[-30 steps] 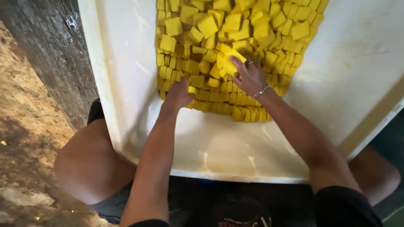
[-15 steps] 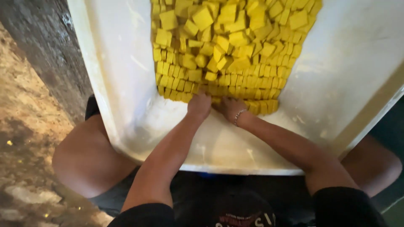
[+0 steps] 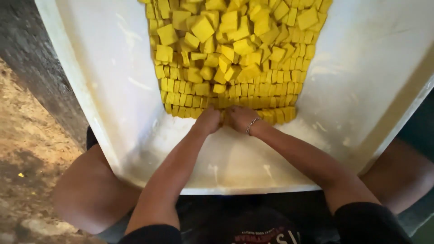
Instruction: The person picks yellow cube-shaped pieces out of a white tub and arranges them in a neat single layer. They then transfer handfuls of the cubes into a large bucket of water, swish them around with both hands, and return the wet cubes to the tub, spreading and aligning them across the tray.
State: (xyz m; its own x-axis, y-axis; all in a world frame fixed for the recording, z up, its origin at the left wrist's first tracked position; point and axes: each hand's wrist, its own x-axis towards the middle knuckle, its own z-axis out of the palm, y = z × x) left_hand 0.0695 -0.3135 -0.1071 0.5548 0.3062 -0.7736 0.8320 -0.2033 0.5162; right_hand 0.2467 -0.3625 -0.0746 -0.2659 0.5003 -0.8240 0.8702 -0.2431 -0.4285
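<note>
A heap of yellow blocks (image 3: pixel 235 54) fills the far half of a large white tub (image 3: pixel 104 90); its near rows stand in tidy lines, the upper ones lie loose. My left hand (image 3: pixel 208 121) and my right hand (image 3: pixel 242 119) press side by side against the nearest row of blocks, fingers curled down at its edge. A thin bracelet (image 3: pixel 251 126) circles my right wrist. Fingertips are hidden among the blocks, so whether they pinch a block is unclear.
The tub's near rim (image 3: pixel 253 187) sits between my bare knees (image 3: pixel 90 190). To the left lie a dark stone edge (image 3: pixel 40 81) and dirt ground (image 3: pixel 22 171). The tub's bare white floor (image 3: pixel 235 158) lies under my forearms.
My right hand came down off the top of the heap and my left moved right; both now meet at the nearest row. The view has shifted closer.
</note>
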